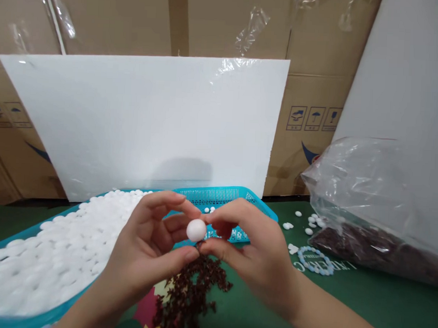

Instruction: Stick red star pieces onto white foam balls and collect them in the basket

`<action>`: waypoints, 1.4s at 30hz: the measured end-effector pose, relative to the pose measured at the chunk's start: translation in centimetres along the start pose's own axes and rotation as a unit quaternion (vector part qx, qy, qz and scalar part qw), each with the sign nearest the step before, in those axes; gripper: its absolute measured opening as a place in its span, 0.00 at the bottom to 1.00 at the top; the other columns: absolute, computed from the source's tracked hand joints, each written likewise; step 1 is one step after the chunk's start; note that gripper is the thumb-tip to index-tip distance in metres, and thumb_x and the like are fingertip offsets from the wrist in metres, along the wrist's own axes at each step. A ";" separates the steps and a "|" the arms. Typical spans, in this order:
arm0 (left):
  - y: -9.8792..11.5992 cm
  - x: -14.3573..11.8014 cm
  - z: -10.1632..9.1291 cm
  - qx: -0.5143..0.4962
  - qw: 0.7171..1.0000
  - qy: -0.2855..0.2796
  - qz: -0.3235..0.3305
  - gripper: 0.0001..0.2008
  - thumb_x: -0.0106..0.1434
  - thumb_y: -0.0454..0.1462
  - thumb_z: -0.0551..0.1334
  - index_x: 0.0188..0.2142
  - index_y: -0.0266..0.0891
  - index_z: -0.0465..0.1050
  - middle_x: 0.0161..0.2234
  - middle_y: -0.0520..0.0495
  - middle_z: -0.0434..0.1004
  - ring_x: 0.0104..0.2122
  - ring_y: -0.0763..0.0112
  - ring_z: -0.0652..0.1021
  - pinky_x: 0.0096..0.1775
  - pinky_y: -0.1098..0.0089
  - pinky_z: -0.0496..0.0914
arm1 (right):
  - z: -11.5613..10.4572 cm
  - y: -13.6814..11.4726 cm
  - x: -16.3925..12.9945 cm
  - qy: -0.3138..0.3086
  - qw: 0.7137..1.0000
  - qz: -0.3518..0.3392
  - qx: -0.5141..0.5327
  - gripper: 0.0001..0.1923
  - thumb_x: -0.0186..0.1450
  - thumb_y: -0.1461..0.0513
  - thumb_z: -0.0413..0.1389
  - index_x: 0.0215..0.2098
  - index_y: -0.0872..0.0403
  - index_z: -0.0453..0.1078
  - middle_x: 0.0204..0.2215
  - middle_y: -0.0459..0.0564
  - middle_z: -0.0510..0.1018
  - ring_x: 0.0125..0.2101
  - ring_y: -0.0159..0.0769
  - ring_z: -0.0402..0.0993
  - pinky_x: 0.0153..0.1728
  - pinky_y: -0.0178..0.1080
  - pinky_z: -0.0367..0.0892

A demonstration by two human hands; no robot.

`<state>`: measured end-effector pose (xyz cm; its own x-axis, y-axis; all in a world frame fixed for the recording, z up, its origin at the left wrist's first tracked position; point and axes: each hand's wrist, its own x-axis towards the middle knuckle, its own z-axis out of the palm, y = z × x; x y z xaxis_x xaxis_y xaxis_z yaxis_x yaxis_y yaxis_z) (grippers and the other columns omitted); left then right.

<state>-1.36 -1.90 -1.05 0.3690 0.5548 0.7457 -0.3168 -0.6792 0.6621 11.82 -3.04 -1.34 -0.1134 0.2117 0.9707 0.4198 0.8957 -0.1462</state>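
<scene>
A small smooth white ball is held up at the centre, between the fingertips of both hands. My left hand curls around its left side, index finger above and thumb below. From the right, my right hand pinches it, with its thumb tip at the ball's lower edge. A tiny dark bit shows by that thumb; I cannot make out whether it is fixed to the ball. Below the hands lies a loose pile of small dark red-brown pieces on the green table surface.
A blue tray heaped with white balls fills the left. Behind the hands sits a blue perforated basket with a few white pieces. To the right are a pale blue bead bracelet and a clear bag of brown pieces.
</scene>
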 end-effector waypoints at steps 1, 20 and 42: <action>0.0 0.0 0.0 0.001 1.000 -0.002 0.005 0.19 0.45 0.26 0.58 0.34 0.49 0.60 0.27 0.57 0.67 0.26 0.82 0.70 0.28 0.85 0.68 | 0.0 0.0 0.0 -0.001 1.000 -0.006 0.000 0.05 0.48 0.65 0.54 0.23 0.60 0.63 0.17 0.43 0.68 0.18 0.21 0.62 0.19 0.22 0.61; 0.8 0.0 0.6 0.101 0.986 0.120 -0.052 0.17 0.43 0.25 0.56 0.30 0.48 0.61 0.23 0.60 0.72 0.25 0.79 0.72 0.26 0.82 0.68 | 0.7 0.8 -0.7 0.018 0.998 -0.046 -0.051 0.04 0.52 0.67 0.50 0.28 0.55 0.63 0.23 0.46 0.68 0.23 0.25 0.64 0.19 0.26 0.63; 2.2 -1.3 -9.4 0.575 0.697 -0.094 -0.418 0.11 0.44 0.37 0.53 0.25 0.39 0.71 0.25 0.45 0.74 0.26 0.63 0.71 0.27 0.71 0.61 | 0.6 10.0 -3.1 -0.250 0.905 0.258 -0.230 0.07 0.57 0.64 0.44 0.31 0.59 0.62 0.31 0.48 0.67 0.29 0.27 0.65 0.31 0.37 0.63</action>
<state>-10.74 0.40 0.07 0.1469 0.9883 0.0409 0.9478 -0.1524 0.2800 15.88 5.47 -5.95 -0.1403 0.8085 0.5715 0.8499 0.3945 -0.3494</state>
